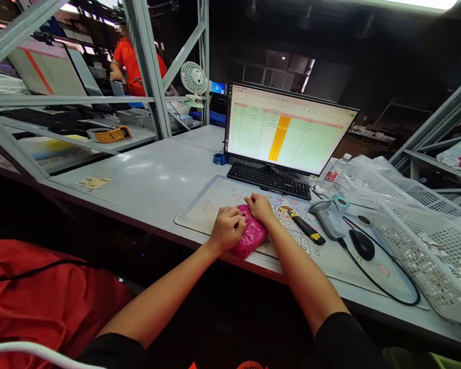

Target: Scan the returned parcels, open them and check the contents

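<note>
A shiny pink plastic package (252, 237) lies at the front edge of a pale printed desk mat (197, 210). My left hand (228, 228) is closed at its left side, with curled fingers pinching the plastic. My right hand (260, 208) rests on its far upper side, fingers bent down and closed against it; the fingertips are partly hidden. To the right of the package lies a yellow and black utility knife (306, 227). A grey barcode scanner (326, 220) sits just beyond the knife.
Behind the mat stand a black keyboard (269, 180) and a monitor (284, 130). A black mouse (361, 244), its cable and white perforated baskets (418, 256) occupy the right side. Paper labels (93, 182) lie at left. A person in red (128, 66) stands beyond the metal frame (148, 66).
</note>
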`<state>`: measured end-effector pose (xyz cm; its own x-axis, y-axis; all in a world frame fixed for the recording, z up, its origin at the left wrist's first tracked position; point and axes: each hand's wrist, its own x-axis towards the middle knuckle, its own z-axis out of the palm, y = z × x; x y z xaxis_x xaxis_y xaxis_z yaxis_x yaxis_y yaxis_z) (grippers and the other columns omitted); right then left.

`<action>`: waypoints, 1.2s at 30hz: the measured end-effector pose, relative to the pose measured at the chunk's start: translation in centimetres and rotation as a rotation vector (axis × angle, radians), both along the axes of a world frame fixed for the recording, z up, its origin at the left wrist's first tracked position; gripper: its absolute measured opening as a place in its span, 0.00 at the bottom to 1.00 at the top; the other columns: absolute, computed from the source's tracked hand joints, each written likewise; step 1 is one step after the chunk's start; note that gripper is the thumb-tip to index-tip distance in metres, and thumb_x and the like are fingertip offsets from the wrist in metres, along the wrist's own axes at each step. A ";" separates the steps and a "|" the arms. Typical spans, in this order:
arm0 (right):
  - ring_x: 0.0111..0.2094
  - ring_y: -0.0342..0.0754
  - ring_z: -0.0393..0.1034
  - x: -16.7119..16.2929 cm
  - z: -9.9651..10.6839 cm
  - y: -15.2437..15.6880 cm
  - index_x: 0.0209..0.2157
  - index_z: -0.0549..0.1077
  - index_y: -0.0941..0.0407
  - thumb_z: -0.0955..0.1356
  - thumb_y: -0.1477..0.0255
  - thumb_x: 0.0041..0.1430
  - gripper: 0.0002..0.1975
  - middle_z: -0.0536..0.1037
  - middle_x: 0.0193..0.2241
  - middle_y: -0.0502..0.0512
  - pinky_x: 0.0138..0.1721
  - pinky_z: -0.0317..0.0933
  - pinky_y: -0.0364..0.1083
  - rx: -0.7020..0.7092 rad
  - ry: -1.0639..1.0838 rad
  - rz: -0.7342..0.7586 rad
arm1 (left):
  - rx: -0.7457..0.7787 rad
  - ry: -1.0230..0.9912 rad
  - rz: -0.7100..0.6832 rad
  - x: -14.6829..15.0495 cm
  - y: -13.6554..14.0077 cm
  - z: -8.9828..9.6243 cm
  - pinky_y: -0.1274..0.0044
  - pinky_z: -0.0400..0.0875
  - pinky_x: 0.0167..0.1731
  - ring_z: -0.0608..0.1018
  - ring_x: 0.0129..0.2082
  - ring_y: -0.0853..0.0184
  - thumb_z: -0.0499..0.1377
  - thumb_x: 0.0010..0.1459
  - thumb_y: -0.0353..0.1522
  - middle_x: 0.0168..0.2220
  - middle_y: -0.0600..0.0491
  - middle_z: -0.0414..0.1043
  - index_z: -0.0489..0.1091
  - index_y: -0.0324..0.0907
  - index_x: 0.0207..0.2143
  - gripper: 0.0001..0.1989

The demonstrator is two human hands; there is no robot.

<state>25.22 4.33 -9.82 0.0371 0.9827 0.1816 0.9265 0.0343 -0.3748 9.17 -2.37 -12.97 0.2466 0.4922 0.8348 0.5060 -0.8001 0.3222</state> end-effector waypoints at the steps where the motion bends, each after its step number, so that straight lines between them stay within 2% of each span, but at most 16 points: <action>1: 0.41 0.54 0.76 0.1 0.2 -0.3 0.37 0.80 0.56 0.62 0.60 0.74 0.20 0.84 0.39 0.64 0.41 0.60 0.46 0.013 0.006 0.001 | 0.024 0.005 -0.010 -0.1 -0.3 0.1 0.66 0.66 0.41 0.75 0.35 0.62 0.52 0.71 0.32 0.31 0.50 0.75 0.69 0.43 0.26 0.18; 4: 0.43 0.52 0.76 0.4 1.1 -1.4 0.40 0.79 0.57 0.62 0.61 0.75 0.18 0.84 0.40 0.62 0.45 0.62 0.46 0.066 0.021 0.048 | 0.053 0.007 -0.002 -0.2 -0.8 0.3 0.67 0.65 0.39 0.74 0.31 0.63 0.51 0.73 0.34 0.28 0.51 0.74 0.67 0.43 0.25 0.20; 7: 0.53 0.49 0.75 1.3 2.8 -2.9 0.49 0.79 0.54 0.68 0.64 0.69 0.12 0.82 0.50 0.56 0.55 0.61 0.44 0.080 0.050 0.254 | 0.089 0.051 0.002 -0.4 -1.1 1.0 0.67 0.64 0.38 0.73 0.29 0.64 0.51 0.75 0.36 0.26 0.52 0.72 0.66 0.43 0.26 0.21; 9: 0.58 0.50 0.72 1.9 4.1 -3.8 0.55 0.77 0.53 0.73 0.66 0.63 0.20 0.80 0.56 0.55 0.60 0.60 0.46 -0.006 0.052 0.435 | 0.125 0.112 -0.040 -0.5 -1.3 1.7 0.67 0.63 0.40 0.75 0.30 0.64 0.51 0.76 0.37 0.26 0.53 0.74 0.70 0.43 0.29 0.20; 11: 0.59 0.55 0.72 2.2 5.3 -4.7 0.61 0.73 0.54 0.74 0.66 0.59 0.29 0.78 0.60 0.59 0.61 0.60 0.49 -0.103 -0.013 0.503 | 0.138 0.193 -0.087 -0.4 -1.3 2.6 0.66 0.63 0.43 0.76 0.32 0.63 0.52 0.76 0.38 0.29 0.52 0.78 0.74 0.43 0.33 0.19; 13: 0.59 0.58 0.72 2.1 6.2 -5.4 0.64 0.71 0.54 0.74 0.66 0.60 0.30 0.77 0.60 0.60 0.59 0.61 0.51 -0.096 -0.140 0.440 | 0.122 0.275 -0.097 -0.2 -1.3 3.6 0.66 0.63 0.44 0.77 0.34 0.62 0.51 0.76 0.40 0.31 0.51 0.79 0.76 0.43 0.34 0.20; 17: 0.54 0.56 0.73 1.7 6.6 -6.8 0.61 0.72 0.54 0.64 0.66 0.72 0.19 0.80 0.55 0.60 0.53 0.60 0.49 0.062 -0.319 0.309 | 0.057 0.290 -0.102 0.4 -1.2 5.0 0.65 0.63 0.45 0.78 0.34 0.61 0.49 0.76 0.41 0.32 0.50 0.80 0.77 0.44 0.32 0.23; 20: 0.51 0.54 0.73 2.2 6.2 -7.2 0.56 0.74 0.54 0.59 0.64 0.76 0.17 0.81 0.51 0.60 0.48 0.59 0.46 0.099 -0.371 0.262 | 0.072 0.241 -0.117 1.0 -1.4 5.6 0.65 0.63 0.42 0.76 0.29 0.63 0.49 0.76 0.41 0.26 0.51 0.76 0.73 0.44 0.26 0.26; 22: 0.52 0.54 0.73 2.6 5.7 -7.1 0.54 0.74 0.55 0.58 0.67 0.76 0.17 0.81 0.51 0.62 0.48 0.58 0.46 0.116 -0.377 0.232 | 0.097 0.237 -0.121 1.5 -1.6 5.8 0.66 0.63 0.40 0.74 0.27 0.64 0.50 0.75 0.40 0.22 0.52 0.72 0.71 0.44 0.23 0.26; 27: 0.52 0.56 0.74 4.0 5.2 -5.6 0.53 0.75 0.56 0.59 0.71 0.75 0.15 0.81 0.51 0.65 0.47 0.59 0.46 0.121 -0.299 0.122 | 0.132 0.186 -0.125 2.2 -3.4 6.0 0.66 0.61 0.36 0.69 0.22 0.66 0.52 0.74 0.38 0.18 0.55 0.65 0.66 0.44 0.19 0.26; 29: 0.51 0.57 0.76 5.7 5.6 -5.0 0.53 0.75 0.55 0.61 0.69 0.74 0.15 0.82 0.49 0.65 0.47 0.60 0.47 0.115 -0.236 0.041 | 0.150 0.194 -0.167 1.9 -4.9 6.0 0.67 0.61 0.35 0.67 0.21 0.67 0.52 0.73 0.37 0.17 0.56 0.63 0.63 0.44 0.18 0.26; 32: 0.49 0.60 0.77 9.6 6.4 -4.3 0.53 0.76 0.59 0.60 0.68 0.75 0.17 0.82 0.47 0.70 0.49 0.62 0.51 0.127 -0.107 -0.118 | 0.195 0.242 -0.278 0.5 -6.9 5.5 0.68 0.62 0.35 0.67 0.21 0.68 0.54 0.72 0.34 0.17 0.58 0.63 0.61 0.44 0.19 0.24; 34: 0.47 0.59 0.77 12.0 6.7 -3.9 0.50 0.78 0.61 0.59 0.68 0.76 0.18 0.83 0.44 0.70 0.50 0.63 0.52 0.139 -0.001 -0.172 | 0.210 0.244 -0.289 -0.6 -6.9 4.8 0.69 0.63 0.35 0.66 0.21 0.68 0.55 0.72 0.34 0.17 0.58 0.64 0.61 0.44 0.20 0.24; 36: 0.41 0.55 0.78 13.4 6.6 -3.7 0.46 0.79 0.60 0.59 0.66 0.76 0.19 0.83 0.40 0.65 0.47 0.66 0.50 0.142 0.124 -0.172 | 0.194 0.206 -0.239 -1.6 -5.8 4.0 0.69 0.63 0.35 0.66 0.21 0.68 0.54 0.72 0.36 0.17 0.58 0.63 0.59 0.44 0.19 0.25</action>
<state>38.64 0.63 -3.24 0.2325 0.9248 0.3010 0.8703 -0.0597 -0.4889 7.55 -8.13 -8.98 0.5080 0.2377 0.8279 0.3364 -0.9396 0.0634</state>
